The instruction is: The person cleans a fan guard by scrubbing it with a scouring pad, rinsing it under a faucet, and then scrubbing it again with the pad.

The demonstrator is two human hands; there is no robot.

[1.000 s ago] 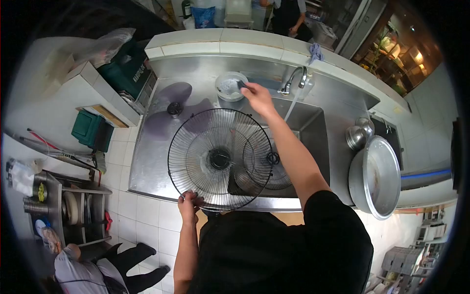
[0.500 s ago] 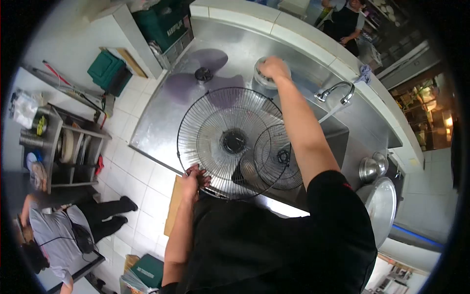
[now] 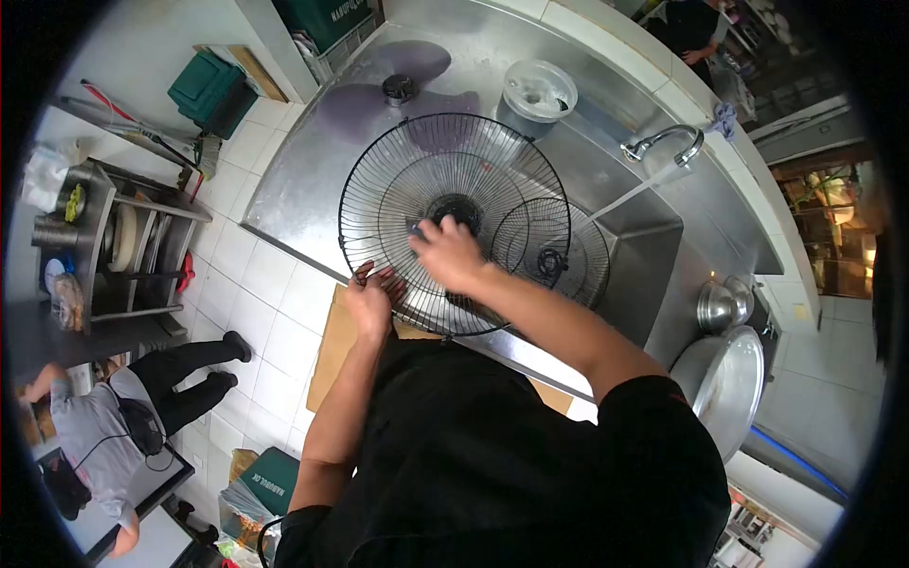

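A round black wire fan grille [image 3: 388,180] is tipped up in front of me at the sink counter. My left hand [image 3: 372,295] is closed around its near left rim. My right hand [image 3: 447,254] is curled over the grille close to its dark hub [image 3: 454,210]; a small dark bit shows at the fingertips, and I cannot tell what it is. A smaller wire grille [image 3: 578,227] lies behind, over the sink edge. Beyond it, a clear tub [image 3: 538,93] holds water with suds. A purple see-through fan blade [image 3: 369,114] lies flat on the counter.
Water runs from the curved tap [image 3: 677,142] into the steel sink [image 3: 649,275]. Metal bowls [image 3: 715,308] and a large pan [image 3: 729,398] stand at the right. A person [image 3: 114,426] works at a counter on the left; another person [image 3: 686,38] is behind the wall.
My right hand has come out of the tub and moved down to the middle of the large grille. My left hand keeps its hold on the rim.
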